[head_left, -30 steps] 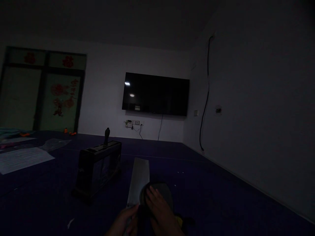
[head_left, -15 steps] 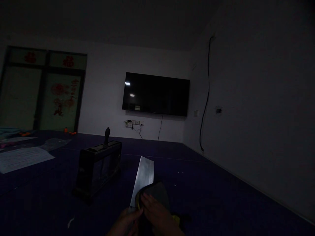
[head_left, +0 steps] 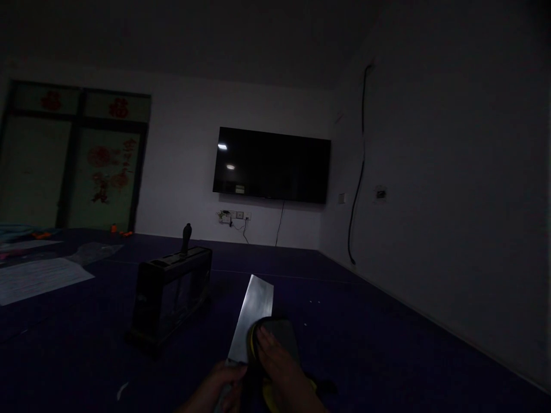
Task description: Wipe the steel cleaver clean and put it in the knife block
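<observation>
The scene is very dim. My left hand is closed round the handle of a broad cleaver, whose shiny blade points away from me and slightly right. My right hand presses a grey and yellow sponge pad against the blade's right side, fingers laid flat over the pad. Both hands are at the bottom middle of the view, above a dark blue table. A black knife block with one dark handle sticking up stands just left of the blade.
White sheets of paper and clear plastic lie at the table's left. A large black screen hangs on the far wall above sockets and cables. A door with red paper decorations is at the left. A wall runs along the table's right.
The cleaver blade has swung to the right and tilted up a little. My right hand with the pad has slid forward along the blade.
</observation>
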Tool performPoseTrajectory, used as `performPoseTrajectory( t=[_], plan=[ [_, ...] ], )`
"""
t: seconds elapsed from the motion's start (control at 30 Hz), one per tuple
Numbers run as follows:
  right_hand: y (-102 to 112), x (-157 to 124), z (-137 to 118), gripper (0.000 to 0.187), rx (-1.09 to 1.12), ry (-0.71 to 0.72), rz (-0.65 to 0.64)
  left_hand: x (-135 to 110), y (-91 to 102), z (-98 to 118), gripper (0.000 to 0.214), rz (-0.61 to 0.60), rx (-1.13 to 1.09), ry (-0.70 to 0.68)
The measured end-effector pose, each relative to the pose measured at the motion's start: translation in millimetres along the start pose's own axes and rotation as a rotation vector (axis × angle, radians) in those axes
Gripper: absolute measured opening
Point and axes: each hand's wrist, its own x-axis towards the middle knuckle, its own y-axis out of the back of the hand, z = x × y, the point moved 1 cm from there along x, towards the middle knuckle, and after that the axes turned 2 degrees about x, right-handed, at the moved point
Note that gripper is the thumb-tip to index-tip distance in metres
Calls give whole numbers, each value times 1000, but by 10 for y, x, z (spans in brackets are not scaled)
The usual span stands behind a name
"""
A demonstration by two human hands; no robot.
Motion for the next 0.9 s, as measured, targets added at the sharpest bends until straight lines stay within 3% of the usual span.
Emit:
performPoseTrajectory(
  t=[0.2, 0.43, 0.67, 0.9],
  plan=[
    [147, 79, -71, 58, -33, 146, -63, 3, -10, -9, 50, 26, -66, 9],
    [345, 186, -158, 51, -17, 204, -122, -51, -13, 29, 43, 38, -154, 81],
    [317, 171, -127, 50, -22, 193, -93, -93, -28, 118, 56, -179, -73, 132],
    [141, 61, -24, 52, -52, 123, -37, -54, -28, 78, 52, -135, -116, 89]
  ],
)
